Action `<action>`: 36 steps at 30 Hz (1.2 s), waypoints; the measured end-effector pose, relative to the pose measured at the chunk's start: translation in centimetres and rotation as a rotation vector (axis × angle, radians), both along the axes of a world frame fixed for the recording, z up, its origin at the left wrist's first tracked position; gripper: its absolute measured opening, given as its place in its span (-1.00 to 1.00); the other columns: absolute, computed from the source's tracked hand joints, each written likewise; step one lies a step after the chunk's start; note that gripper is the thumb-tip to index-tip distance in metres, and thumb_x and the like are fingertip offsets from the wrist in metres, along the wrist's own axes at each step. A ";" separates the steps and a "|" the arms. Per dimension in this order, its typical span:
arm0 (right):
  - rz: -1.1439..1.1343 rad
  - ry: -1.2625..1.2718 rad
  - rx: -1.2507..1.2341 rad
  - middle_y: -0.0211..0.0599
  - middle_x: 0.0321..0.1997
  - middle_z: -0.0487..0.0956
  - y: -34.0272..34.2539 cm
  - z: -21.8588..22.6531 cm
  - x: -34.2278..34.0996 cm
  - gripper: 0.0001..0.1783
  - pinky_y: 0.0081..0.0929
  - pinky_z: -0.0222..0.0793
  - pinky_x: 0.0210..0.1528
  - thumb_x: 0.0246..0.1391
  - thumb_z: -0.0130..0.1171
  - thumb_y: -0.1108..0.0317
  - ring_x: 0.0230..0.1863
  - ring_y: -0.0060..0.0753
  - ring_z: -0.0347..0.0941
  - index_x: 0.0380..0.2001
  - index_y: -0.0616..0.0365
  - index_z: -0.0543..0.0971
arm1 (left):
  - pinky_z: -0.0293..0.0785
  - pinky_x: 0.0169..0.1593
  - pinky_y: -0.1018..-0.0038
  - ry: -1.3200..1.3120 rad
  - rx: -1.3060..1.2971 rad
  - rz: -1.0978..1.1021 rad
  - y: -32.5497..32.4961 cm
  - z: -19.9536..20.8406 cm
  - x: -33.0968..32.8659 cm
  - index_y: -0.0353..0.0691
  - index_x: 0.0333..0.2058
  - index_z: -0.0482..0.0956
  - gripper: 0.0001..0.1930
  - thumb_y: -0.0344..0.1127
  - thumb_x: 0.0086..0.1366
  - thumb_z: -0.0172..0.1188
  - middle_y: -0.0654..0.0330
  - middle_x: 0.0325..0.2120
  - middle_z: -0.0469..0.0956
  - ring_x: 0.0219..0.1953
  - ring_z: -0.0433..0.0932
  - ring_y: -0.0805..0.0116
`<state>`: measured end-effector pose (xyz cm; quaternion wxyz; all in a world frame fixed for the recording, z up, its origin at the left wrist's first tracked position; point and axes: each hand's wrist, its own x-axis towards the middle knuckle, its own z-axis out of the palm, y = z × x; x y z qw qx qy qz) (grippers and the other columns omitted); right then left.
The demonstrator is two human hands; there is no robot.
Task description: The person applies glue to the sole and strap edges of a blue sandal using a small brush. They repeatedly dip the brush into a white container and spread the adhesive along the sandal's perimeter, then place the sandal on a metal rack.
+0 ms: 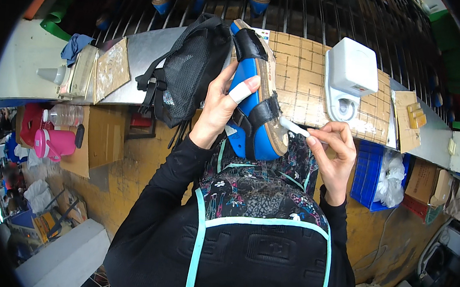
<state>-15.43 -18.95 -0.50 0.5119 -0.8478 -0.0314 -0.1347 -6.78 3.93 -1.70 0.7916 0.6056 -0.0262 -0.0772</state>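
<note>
My left hand (216, 109), with white tape round its thumb, grips a sandal (265, 111) with black straps, mounted on a blue shoe last (270, 140). The sandal is held tilted above my lap, its tan sole side turned to the right. Between the thumb and fingers of my right hand (334, 152) is a slim white brush-like stick (295, 128). Its tip touches or nearly touches the sole edge near the heel; the exact contact is too small to tell.
A black mesh bag (190, 69) lies left of the sandal on the bench. A white container (354, 69) stands on gridded cardboard (297, 67) to the right. Metal rollers (339, 22) run behind. A blue crate (367, 174) with plastic bags and a pink jug (55, 143) sit lower down.
</note>
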 end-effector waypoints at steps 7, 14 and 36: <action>-0.042 -0.192 -0.183 -0.43 -0.30 0.47 0.3 -0.4 1.1 -0.80 -0.69 0.17 -0.38 -0.16 0.43 0.45 -0.55 -0.69 0.35 -0.36 0.14 0.71 | 0.44 -0.01 0.52 0.015 0.065 -0.010 0.1 -0.2 0.1 -0.46 0.11 0.36 -0.31 -0.07 0.14 0.32 0.03 -0.12 0.54 -0.11 0.54 0.38; 0.043 -0.099 -0.028 -0.43 -0.33 0.46 -0.2 -0.5 0.9 -0.78 -0.66 0.24 -0.34 -0.17 0.44 0.46 -0.52 -0.68 0.37 -0.34 0.15 0.71 | 0.44 -0.02 0.53 0.068 -0.036 -0.046 0.2 -0.2 1.3 -0.44 0.09 0.39 -0.32 -0.03 0.15 0.29 0.07 -0.13 0.54 -0.12 0.53 0.42; 0.313 -0.350 0.048 -0.33 -0.30 0.45 -0.6 2.5 4.3 -0.77 -0.65 0.40 -0.38 -0.15 0.42 0.50 -0.36 -0.54 0.46 -0.32 0.17 0.70 | 0.57 0.01 0.28 0.619 -0.570 -0.356 -1.4 -0.9 1.2 -0.22 0.14 0.37 -0.42 0.07 0.30 0.10 0.02 0.00 0.51 -0.04 0.57 0.26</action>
